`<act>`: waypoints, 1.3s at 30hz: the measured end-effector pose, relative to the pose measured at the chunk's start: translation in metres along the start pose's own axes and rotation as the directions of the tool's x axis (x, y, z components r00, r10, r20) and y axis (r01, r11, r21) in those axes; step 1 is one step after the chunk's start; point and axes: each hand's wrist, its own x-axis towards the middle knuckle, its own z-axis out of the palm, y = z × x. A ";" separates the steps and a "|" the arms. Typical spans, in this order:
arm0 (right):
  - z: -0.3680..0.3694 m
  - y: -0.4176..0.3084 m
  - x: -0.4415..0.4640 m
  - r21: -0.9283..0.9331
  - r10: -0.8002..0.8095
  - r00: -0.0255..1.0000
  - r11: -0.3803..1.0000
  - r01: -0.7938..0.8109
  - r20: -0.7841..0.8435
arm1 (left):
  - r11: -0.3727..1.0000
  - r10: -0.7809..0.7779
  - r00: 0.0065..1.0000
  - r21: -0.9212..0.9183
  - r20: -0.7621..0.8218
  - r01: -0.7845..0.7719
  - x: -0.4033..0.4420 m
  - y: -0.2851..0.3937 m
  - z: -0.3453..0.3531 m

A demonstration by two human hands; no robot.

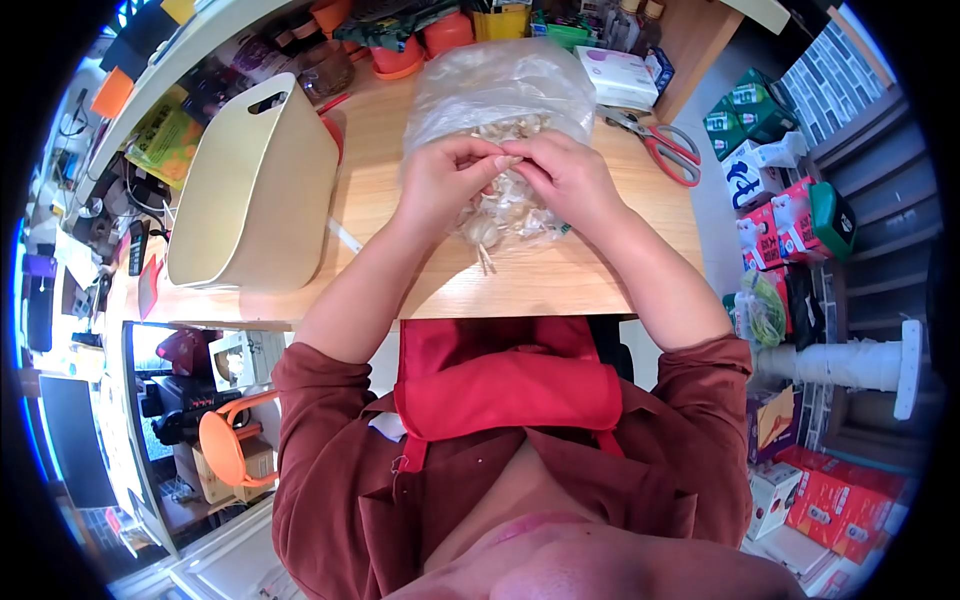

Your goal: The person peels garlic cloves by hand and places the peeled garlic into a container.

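Observation:
My left hand and my right hand meet over the wooden table, fingertips pinched together. Whatever small thing lies between them is mostly hidden by the fingers. Below and behind them spreads a clear plastic bag, crumpled and open toward me. Pale, papery pieces that look like garlic lie at its mouth and under my hands, with thin stalks sticking out toward the table's front edge.
A tall cream bin stands to the left on the table. Red-handled scissors lie at the right, near a white box. Orange pots line the back. Boxes are stacked on the floor at right.

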 end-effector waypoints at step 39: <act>-0.008 -0.011 0.009 0.707 0.452 0.888 0.603 -0.370 0.079 | 0.865 0.330 0.942 0.421 -0.065 -0.274 -0.004 -0.001 -0.003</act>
